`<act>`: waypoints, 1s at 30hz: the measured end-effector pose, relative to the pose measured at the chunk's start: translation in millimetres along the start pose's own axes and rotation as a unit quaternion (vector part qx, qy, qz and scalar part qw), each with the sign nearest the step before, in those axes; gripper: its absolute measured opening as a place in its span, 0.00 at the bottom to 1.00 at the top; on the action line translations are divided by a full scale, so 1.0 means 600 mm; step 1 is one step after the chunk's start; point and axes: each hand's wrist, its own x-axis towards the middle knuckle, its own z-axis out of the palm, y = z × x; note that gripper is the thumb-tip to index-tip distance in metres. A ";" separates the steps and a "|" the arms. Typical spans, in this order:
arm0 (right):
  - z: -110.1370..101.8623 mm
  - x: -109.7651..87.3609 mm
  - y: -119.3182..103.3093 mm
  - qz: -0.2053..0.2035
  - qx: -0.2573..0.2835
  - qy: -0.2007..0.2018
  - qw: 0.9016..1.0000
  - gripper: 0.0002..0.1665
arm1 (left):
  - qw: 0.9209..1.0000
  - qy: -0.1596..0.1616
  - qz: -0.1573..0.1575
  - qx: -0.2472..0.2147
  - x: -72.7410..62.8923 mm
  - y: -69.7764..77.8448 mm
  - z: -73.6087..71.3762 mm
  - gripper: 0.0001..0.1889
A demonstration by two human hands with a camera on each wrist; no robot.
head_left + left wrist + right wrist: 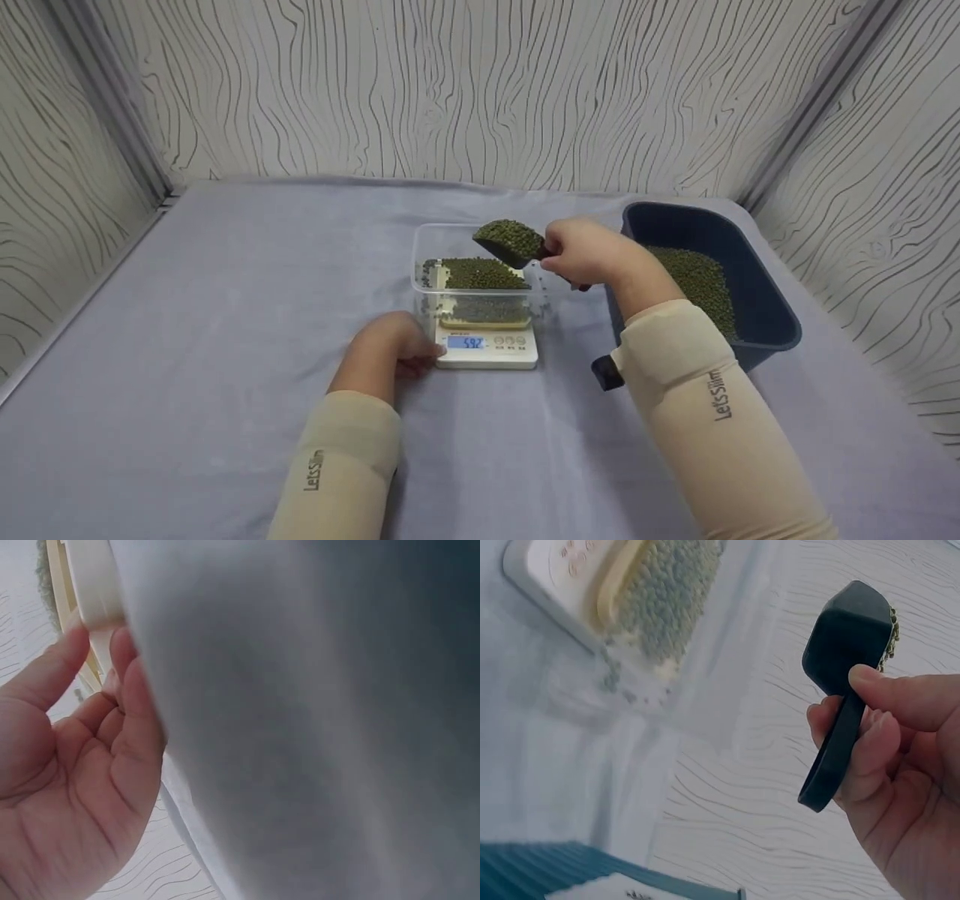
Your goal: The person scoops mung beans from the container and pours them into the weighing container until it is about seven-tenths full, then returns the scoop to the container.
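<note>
the right hand (589, 251) is gripping a black scoop (847, 641) by its handle, holding heaped green beans (511, 236) above the clear box (421, 255). the box is sitting on the scale (487, 361), well in from the desk (187, 337)'s left edge. the left hand (394, 341) is pinching the scale's near-left corner; i'm thinking that grip could be skewing the reading, so letting go and tipping gradually, low over the box, would be working best.

Head cam is looking forward-down over the table (187, 322) from 6 o'clock, sitting farthest out. Left wrist cam is looking close past the left hand (79, 765) at 8 o'clock. Right wrist cam is facing the right hand (904, 769) closely at 4 o'clock. All are sharing the scale (487, 354); head and right wrist, the scoop (847, 641) too.
</note>
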 end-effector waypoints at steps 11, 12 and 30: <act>0.029 0.023 -0.022 -0.005 -0.027 -0.008 1.000 0.08 | 1.000 0.015 0.003 -0.004 0.005 -0.004 0.004 0.11; 0.031 0.024 -0.023 -0.008 -0.031 -0.007 0.999 0.08 | 1.000 0.016 0.004 -0.007 0.006 -0.004 0.004 0.10; 0.041 0.036 -0.042 -0.028 -0.074 -0.006 0.997 0.04 | 1.000 0.011 0.013 0.012 0.004 -0.003 0.000 0.12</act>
